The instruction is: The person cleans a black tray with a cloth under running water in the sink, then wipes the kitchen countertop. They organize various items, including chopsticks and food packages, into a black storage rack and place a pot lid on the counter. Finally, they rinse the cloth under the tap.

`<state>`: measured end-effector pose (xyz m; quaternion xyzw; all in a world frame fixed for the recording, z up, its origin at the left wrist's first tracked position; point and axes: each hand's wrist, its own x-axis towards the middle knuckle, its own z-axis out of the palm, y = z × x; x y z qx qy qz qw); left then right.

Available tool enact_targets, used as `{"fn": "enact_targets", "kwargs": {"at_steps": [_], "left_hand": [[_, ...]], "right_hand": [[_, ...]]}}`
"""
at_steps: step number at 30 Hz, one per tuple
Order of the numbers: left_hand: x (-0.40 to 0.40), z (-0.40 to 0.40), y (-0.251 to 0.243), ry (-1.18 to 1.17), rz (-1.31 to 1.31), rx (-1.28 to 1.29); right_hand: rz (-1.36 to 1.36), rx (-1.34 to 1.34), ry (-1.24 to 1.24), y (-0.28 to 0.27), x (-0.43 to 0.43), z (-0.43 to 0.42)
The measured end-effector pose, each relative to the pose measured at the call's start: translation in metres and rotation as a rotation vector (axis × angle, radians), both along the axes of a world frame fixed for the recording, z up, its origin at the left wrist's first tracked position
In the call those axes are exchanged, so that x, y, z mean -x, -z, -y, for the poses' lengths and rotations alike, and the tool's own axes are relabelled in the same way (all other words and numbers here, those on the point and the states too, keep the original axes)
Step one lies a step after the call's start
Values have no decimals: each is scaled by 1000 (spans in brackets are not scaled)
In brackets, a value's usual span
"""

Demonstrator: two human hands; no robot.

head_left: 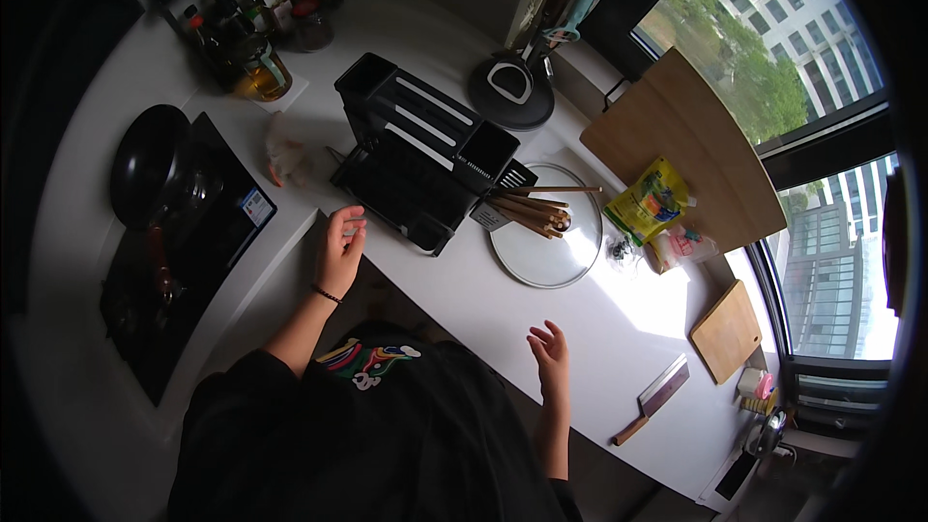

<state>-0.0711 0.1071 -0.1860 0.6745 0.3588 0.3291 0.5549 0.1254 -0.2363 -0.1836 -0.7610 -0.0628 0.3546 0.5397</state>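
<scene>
My left hand (344,250) is raised near the counter's front edge, holding nothing, its fingers slightly curled and apart. Just beyond it stands a black kitchen rack (413,138) with slots and a tray. My right hand (549,355) hovers by the white counter (464,297), also without anything in it, fingers loosely spread. Wooden chopsticks (533,212) lean out of a holder at the rack's right end. Behind them a round glass lid (540,268) lies on the counter. To the right of my right hand is a cleaver (661,390) with a wooden handle.
At left, a black wok (148,167) rests on the black cooktop (210,232). Bottles (225,36) crowd the far corner. A utensil stand (511,90), a yellow pouch (649,203), a large wooden board (681,145) and a small cutting board (727,333) line the window side.
</scene>
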Motion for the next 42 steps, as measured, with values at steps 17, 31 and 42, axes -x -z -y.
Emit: {"fn": "enact_targets", "kwargs": {"at_steps": [17, 31, 42], "left_hand": [[15, 44, 5, 52, -55, 40], [36, 65, -5, 41, -137, -16], [85, 72, -12, -123, -238, -35]], "right_hand": [[301, 83, 85, 14, -51, 6], [859, 522, -228, 5, -148, -150], [1075, 239, 606, 48, -386, -48]]}}
